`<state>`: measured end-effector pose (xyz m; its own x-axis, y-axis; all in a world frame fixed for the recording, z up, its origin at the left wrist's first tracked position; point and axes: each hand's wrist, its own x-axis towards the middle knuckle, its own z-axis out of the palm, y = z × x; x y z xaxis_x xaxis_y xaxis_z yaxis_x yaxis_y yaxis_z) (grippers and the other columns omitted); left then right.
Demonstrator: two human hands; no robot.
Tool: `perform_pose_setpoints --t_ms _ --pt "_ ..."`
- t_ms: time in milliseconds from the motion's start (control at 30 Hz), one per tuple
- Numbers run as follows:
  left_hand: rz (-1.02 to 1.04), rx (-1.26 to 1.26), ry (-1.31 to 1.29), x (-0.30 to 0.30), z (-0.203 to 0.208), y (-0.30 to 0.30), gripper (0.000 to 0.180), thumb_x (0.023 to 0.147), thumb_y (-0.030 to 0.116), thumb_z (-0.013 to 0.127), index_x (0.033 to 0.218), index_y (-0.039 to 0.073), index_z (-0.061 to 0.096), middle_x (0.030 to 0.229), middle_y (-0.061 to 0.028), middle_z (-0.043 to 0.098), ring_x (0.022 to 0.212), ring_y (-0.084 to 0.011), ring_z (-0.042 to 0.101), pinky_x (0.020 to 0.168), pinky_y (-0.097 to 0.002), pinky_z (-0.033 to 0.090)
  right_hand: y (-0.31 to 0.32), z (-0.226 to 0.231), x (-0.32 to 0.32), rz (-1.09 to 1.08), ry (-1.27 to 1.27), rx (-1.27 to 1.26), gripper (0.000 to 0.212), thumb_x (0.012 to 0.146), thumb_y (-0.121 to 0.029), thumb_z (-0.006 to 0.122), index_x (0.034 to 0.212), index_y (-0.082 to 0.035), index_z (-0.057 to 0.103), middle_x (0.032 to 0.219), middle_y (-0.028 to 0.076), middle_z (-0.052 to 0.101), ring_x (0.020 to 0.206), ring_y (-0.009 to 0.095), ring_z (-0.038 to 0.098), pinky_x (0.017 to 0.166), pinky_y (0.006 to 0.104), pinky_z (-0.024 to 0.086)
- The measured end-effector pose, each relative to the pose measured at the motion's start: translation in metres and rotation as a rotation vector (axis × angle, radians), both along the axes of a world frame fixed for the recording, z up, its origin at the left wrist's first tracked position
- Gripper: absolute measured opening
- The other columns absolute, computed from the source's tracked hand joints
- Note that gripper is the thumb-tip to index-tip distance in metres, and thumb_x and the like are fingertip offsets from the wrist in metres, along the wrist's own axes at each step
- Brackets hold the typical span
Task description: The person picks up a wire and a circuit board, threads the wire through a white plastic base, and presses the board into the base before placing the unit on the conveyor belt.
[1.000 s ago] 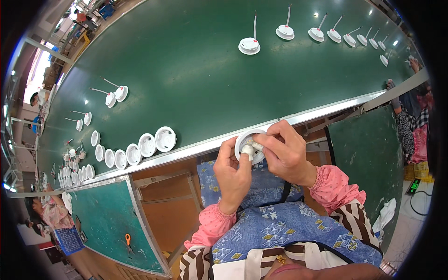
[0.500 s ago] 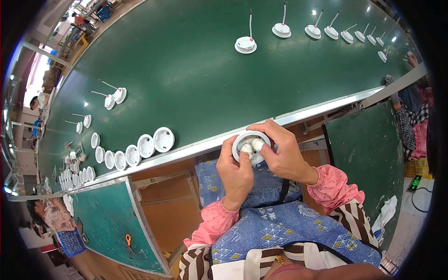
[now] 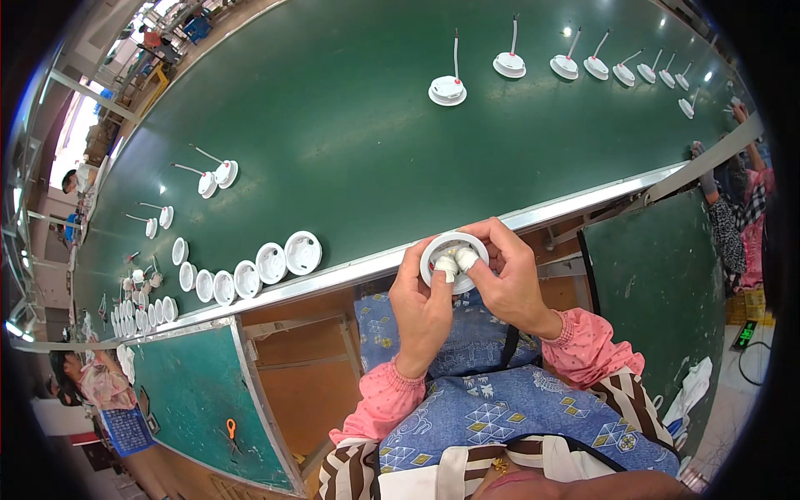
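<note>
Both hands hold a round white lamp housing (image 3: 453, 237) just off the table's metal edge, its hollow side facing me. My left hand (image 3: 422, 310) grips the left rim, its thumb pressed inside the cup. My right hand (image 3: 515, 287) curls round the right side, with the thumb inside too. White wrapping covers both thumb tips and hides most of what lies in the housing. To the left along the edge, a row of similar open white housings (image 3: 302, 253) stands tilted.
Across the green table (image 3: 350, 158), white discs with upright wires (image 3: 447, 92) form a line at the far right. Two more wired discs (image 3: 226, 174) lie at the left. Orange-handled scissors (image 3: 232, 429) rest on a green side panel. Co-workers sit at both sides.
The view has shifted slightly, so the table's things appear a little lower and further right. Both thumbs stay inside the housing, with only slight movement.
</note>
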<state>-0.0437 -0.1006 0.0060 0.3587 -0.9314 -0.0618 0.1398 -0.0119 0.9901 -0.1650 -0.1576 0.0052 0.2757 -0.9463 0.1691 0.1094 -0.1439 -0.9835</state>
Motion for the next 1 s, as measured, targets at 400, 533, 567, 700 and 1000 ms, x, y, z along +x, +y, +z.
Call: perform_pose_setpoints --t_ms 400,533,567,700,1000 --pt "0.020 -0.072 -0.065 -0.003 -0.010 -0.005 0.025 0.092 0.000 0.056 0.117 -0.004 0.062 0.098 -0.0068 0.067 0.091 -0.0116 0.060 0.081 -0.0266 0.049 0.005 -0.007 -0.002 -0.072 0.099 -0.114 0.015 0.086 0.005 0.059 0.101 0.004 0.060 0.086 0.009 0.067 0.075 0.010 0.064 0.063 0.0261 0.051" --pt "-0.068 -0.086 -0.213 0.006 0.005 -0.014 0.035 0.090 0.000 0.059 0.124 -0.003 0.059 0.102 -0.0081 0.064 0.091 -0.0143 0.061 0.081 -0.0279 0.051 0.000 -0.001 0.000 -0.054 -0.025 -0.003 0.014 0.088 0.005 0.059 0.102 0.005 0.059 0.089 0.009 0.068 0.079 0.009 0.064 0.066 0.0249 0.053" --pt "-0.076 -0.085 -0.214 0.004 0.008 -0.015 0.035 0.090 0.000 0.059 0.124 -0.003 0.059 0.102 -0.0081 0.064 0.091 -0.0143 0.061 0.081 -0.0279 0.051 -0.002 0.000 0.001 -0.061 -0.083 0.023 0.014 0.089 0.004 0.059 0.102 0.006 0.059 0.091 0.008 0.068 0.079 0.009 0.065 0.066 0.0247 0.053" --pt "0.061 -0.249 -0.418 -0.001 0.012 -0.007 0.050 0.087 -0.001 0.062 0.135 -0.002 0.051 0.108 -0.0101 0.056 0.089 -0.0204 0.064 0.079 -0.0291 0.054 -0.008 0.013 0.003 -0.095 -0.176 0.115 0.016 0.090 0.004 0.057 0.106 0.007 0.057 0.096 0.009 0.067 0.082 0.009 0.065 0.069 0.0246 0.054" --pt "0.051 -0.120 -0.356 0.009 0.007 -0.001 0.036 0.087 -0.003 0.055 0.123 -0.002 0.062 0.106 -0.0106 0.063 0.094 -0.0180 0.063 0.080 -0.0295 0.050 -0.004 0.012 0.003 0.060 -0.015 -0.009 0.018 0.087 0.004 0.057 0.106 0.004 0.059 0.094 0.010 0.067 0.084 0.012 0.064 0.075 0.0288 0.053"
